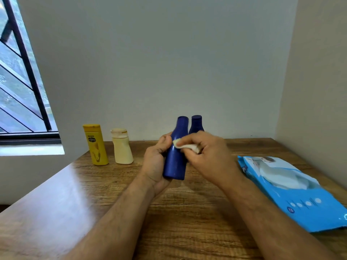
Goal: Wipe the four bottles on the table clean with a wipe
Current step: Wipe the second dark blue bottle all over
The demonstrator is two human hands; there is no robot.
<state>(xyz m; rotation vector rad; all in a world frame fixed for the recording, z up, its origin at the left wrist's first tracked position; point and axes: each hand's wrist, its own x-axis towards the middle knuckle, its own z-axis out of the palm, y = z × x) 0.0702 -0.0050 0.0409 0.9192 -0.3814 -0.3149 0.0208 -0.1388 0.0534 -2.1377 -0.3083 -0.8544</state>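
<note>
Left hand [156, 162] wrapped round the lower body of a blue bottle [176, 152], fingers curled behind it, lifting it clear of the wooden table [116, 199] and holding it nearly upright, cap tipped slightly away. Right hand [204, 152] closed on a bunched white wipe [187, 146], pinching it against the bottle's shoulder, fingertips pressing it onto the blue plastic. Right behind, partly hidden by the right hand, a second dark blue bottle [196, 123] standing near the wall. Over to the left, a yellow bottle [95, 145] upright on the table, and just beside it a cream bottle [122, 147], leaning a touch in shape, cap on top. Both well apart from the hands. On the right, a blue wipes pack [293, 192] lying flat on the tabletop, near the right forearm but not touching it. Off to the far left, a window [18, 72] with dark bars.
</note>
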